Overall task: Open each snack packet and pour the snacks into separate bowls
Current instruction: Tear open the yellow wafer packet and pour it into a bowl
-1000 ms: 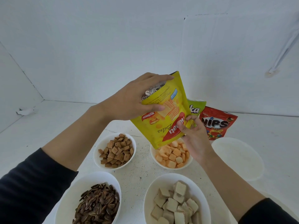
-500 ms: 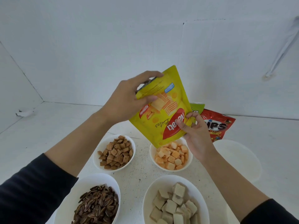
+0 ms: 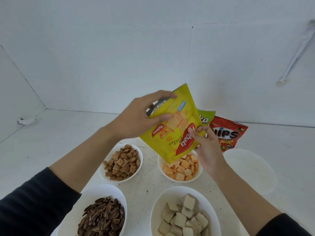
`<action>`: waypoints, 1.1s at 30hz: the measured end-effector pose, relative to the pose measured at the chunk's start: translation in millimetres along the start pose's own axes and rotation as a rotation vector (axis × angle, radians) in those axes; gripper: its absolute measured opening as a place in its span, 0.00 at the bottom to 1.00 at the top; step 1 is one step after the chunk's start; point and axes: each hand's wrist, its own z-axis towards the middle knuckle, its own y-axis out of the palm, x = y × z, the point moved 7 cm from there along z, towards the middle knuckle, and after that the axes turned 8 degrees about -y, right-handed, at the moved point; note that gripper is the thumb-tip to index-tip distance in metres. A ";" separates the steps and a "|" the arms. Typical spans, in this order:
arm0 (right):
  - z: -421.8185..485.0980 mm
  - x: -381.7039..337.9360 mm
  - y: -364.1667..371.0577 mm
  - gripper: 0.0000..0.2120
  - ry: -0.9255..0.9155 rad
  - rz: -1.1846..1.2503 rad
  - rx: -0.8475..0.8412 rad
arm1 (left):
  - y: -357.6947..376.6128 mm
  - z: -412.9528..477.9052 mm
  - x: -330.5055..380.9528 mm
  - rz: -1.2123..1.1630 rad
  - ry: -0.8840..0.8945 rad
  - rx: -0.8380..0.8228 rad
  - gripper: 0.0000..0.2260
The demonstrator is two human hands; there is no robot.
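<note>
Step in hand: emptying the yellow packet [image 3: 172, 133] into the orange-cube bowl [image 3: 180, 181], centre of frame.
Yellow packet: held in the air with its print upside down and its lower corner just above the orange cubes. No snack is visible falling, so it is probably nearly empty.
Left hand [image 3: 141, 116]: fingers and thumb are curled round the packet's raised end, where a silvery surface shows.
Right hand [image 3: 207, 149]: pinches the packet's right edge between thumb and fingers.
Filled bowls: four. They are the brown-pillow bowl [image 3: 138, 169] at centre left, the orange-cube bowl, the seed bowl [image 3: 105, 187] at lower left and the beige-cube bowl [image 3: 170, 189] at lower centre.
Empty bowl [image 3: 250, 169]: right of frame on the counter [image 3: 51, 142], with nothing in it.
Remaining packets: the green packet [image 3: 206, 117] and the red packet [image 3: 228, 133] stand at the back, right of centre, behind the yellow packet. Whether they are sealed cannot be told.
Progress estimate: four of six packets are handled or nearly so, and two remain to be opened and poured.
Note: only one empty bowl is plainly visible for the two remaining packets.
</note>
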 end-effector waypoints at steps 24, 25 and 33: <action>3.7 -14.1 7.4 0.11 -0.007 -0.062 -0.027 | -23.1 1.6 -6.1 0.042 -0.066 0.010 0.21; 2.0 -8.1 3.2 0.13 0.021 -0.110 -0.012 | -17.4 -1.1 -13.0 0.062 -0.102 -0.041 0.23; 6.0 -9.1 7.5 0.25 0.067 -0.405 -0.101 | -16.0 -20.8 -43.0 0.050 -0.165 0.161 0.17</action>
